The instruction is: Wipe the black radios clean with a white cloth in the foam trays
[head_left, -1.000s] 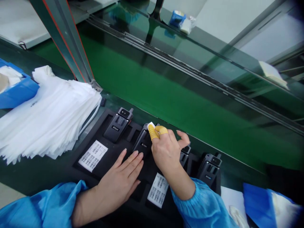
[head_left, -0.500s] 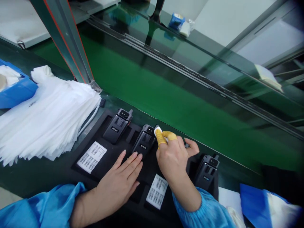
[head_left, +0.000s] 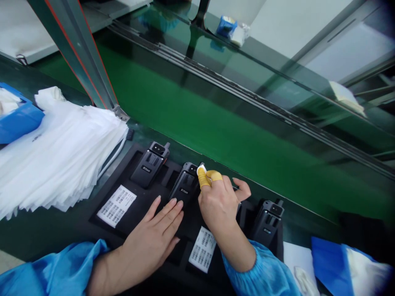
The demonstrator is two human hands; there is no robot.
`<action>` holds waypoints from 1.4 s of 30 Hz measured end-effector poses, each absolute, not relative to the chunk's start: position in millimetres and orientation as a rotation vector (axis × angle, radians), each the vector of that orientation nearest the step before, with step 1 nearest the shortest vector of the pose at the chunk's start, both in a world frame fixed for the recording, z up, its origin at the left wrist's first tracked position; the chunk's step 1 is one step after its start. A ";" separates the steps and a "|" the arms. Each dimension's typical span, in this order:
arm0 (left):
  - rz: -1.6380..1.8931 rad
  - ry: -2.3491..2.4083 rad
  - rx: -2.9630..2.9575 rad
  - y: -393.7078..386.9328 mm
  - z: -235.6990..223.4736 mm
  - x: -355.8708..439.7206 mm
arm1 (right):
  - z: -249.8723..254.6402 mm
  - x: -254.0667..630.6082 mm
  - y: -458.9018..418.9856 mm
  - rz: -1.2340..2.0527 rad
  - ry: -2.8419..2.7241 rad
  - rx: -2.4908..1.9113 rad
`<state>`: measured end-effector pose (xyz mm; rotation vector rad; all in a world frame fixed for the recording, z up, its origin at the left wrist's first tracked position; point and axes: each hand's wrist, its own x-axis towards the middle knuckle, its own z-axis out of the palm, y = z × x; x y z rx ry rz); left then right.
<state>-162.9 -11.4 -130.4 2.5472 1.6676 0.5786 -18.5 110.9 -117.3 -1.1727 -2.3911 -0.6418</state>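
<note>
A black foam tray [head_left: 126, 174] holds several black handheld radios, each in its own slot. My left hand [head_left: 157, 234] lies flat and open on the tray, fingertips at the bottom end of the middle radio [head_left: 184, 186]. My right hand [head_left: 220, 201] wears yellow finger cots on thumb and forefinger and pinches a small white piece [head_left: 202, 169] against the top right corner of that radio. Another radio [head_left: 149, 163] sits to the left, and one more [head_left: 268, 220] to the right. White barcode labels [head_left: 116, 205] [head_left: 203, 249] lie on the tray.
A stack of white foam bags [head_left: 58, 152] lies at the left, beside a blue bin [head_left: 17, 119]. A green conveyor belt [head_left: 216, 123] runs behind the tray. A slanted metal post [head_left: 82, 61] stands at the upper left. Blue bins with white material [head_left: 348, 263] sit at the lower right.
My right hand slid its white piece from the middle radio's top to the right, then came back a little to its top right corner. The left hand stayed flat.
</note>
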 end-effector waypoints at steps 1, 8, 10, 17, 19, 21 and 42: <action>0.575 1.667 2.549 -11.4 -130.3 -162.9 | -118.6 -15.9 109.8 -0.636 -2.384 -1.181; 0.578 1.682 2.549 -11.0 -129.5 -162.3 | -116.3 6.2 110.3 -0.527 -2.331 -1.332; 0.585 1.680 2.539 -11.0 -129.6 -162.2 | -113.7 5.8 112.2 -0.485 -2.335 -1.304; 0.595 1.682 2.539 -11.1 -130.3 -162.5 | -112.7 -23.3 120.2 -0.412 -2.434 -1.152; 0.581 1.676 2.544 -10.9 -129.9 -162.9 | -113.2 -27.8 122.6 -0.417 -2.446 -1.125; 0.559 1.668 2.542 -10.7 -129.3 -163.3 | -113.7 -27.1 123.8 -0.431 -2.453 -1.115; 0.617 1.660 2.503 -11.9 -124.2 -164.3 | -117.1 13.3 92.7 -0.329 -2.323 -1.315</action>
